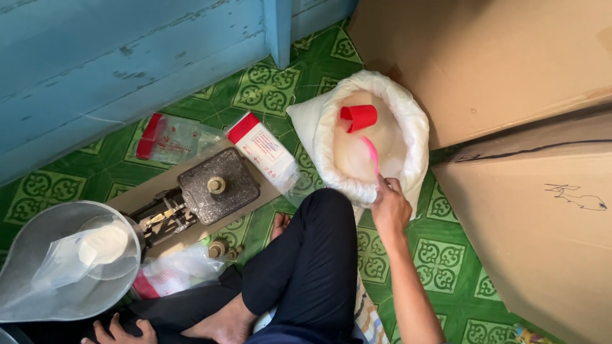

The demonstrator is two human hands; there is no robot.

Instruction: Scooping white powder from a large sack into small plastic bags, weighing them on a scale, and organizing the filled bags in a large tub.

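My right hand (pixel 389 207) grips the pink handle of a scoop (pixel 371 156) at the near rim of an open white sack (pixel 408 121) full of white grains. The handle rises from my hand toward a red cup (pixel 359 117) resting on the grains. My left hand (pixel 121 331) lies at the bottom left on my dark trouser leg, fingers spread, holding nothing. Just above it a metal scale pan (pixel 38 280) carries a clear plastic bag (pixel 83 255) partly filled with white grains.
A black balance scale (pixel 213 188) with brass weights (pixel 217 248) stands on a board on the green patterned floor. Packs of plastic bags (pixel 268 150) with red tops lie around it. A blue wooden wall is at the top left; large cardboard boxes (pixel 510 64) crowd the right.
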